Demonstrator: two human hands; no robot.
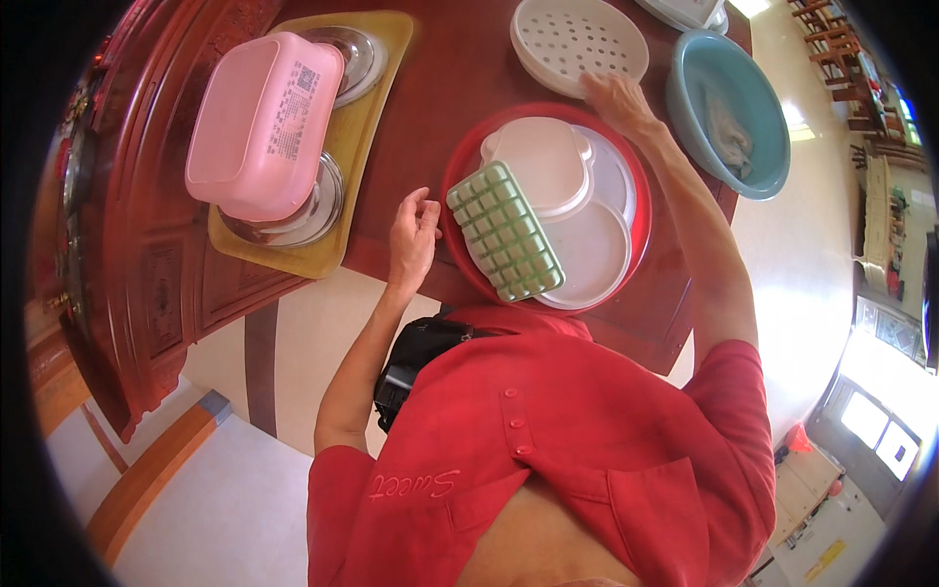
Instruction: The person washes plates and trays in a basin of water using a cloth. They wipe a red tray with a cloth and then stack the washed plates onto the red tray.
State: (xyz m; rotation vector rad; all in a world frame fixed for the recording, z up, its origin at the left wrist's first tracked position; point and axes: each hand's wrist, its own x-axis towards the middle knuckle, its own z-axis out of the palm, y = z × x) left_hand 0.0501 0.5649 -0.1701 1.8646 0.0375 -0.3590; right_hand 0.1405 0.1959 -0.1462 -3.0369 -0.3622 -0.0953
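My right hand (618,101) reaches forward and grips the near rim of a white colander (577,41) with round holes. Beside the left rim of a round red tray (641,210), my left hand (415,238) hangs with loosely bent fingers and nothing in it. A green ice cube tray (504,233) lies tilted over the left part of the red tray. Next to it are a pale lid (536,161) and a round white lid (589,256), partly overlapping.
To the right stands a blue-green basin (688,132) with a pale cloth (726,135) inside. At left, a pink tub (240,127) rests upside down over metal lids (333,201) on a yellow tray (377,108). All sit on a dark red wooden table (430,73).
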